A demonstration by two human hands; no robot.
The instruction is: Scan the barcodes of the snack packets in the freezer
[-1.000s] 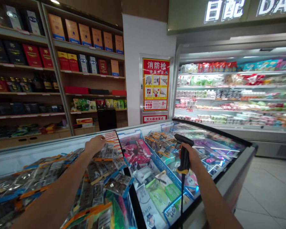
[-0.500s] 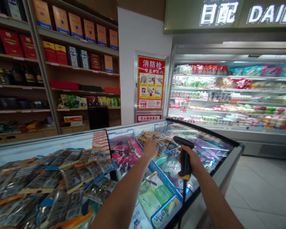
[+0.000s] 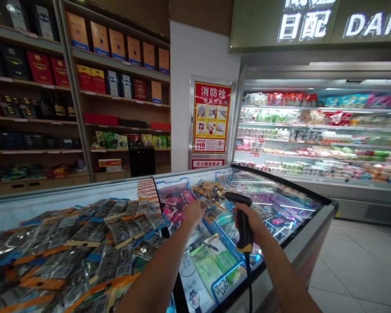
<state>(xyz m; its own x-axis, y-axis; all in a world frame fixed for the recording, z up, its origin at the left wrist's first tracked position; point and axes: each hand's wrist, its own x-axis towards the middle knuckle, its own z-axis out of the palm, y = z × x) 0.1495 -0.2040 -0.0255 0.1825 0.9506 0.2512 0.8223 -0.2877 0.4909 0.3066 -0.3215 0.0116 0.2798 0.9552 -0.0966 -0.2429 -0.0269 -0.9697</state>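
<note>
My right hand (image 3: pixel 249 224) is wrapped round the grip of a black handheld barcode scanner (image 3: pixel 244 230) with a yellow-orange base, its cable hanging down. The scanner's head points left, over the chest freezer. My left hand (image 3: pixel 193 212) reaches over the freezer's blue basket, fingers pinched at the edge of a clear plastic packet (image 3: pixel 217 213) with orange trim. The fingertips are partly hidden. Similar orange-edged packets (image 3: pixel 204 188) lie behind this hand. Pink packets (image 3: pixel 174 206) lie to its left, and green and white bags (image 3: pixel 211 258) fill the near basket.
Many dark, orange-edged packets (image 3: pixel 94 230) are heaped at the left. A dark-rimmed glass lid (image 3: pixel 280 195) covers the freezer's right part. Behind stand shelves of boxes (image 3: pixel 117 84), a red fire-hydrant notice (image 3: pixel 211 117) and a lit refrigerated display (image 3: pixel 313 134).
My left hand has drawn back to the left from the orange-edged packets, and its fingers have closed. The scanner has moved slightly left in my right hand. The view has turned a little left.
</note>
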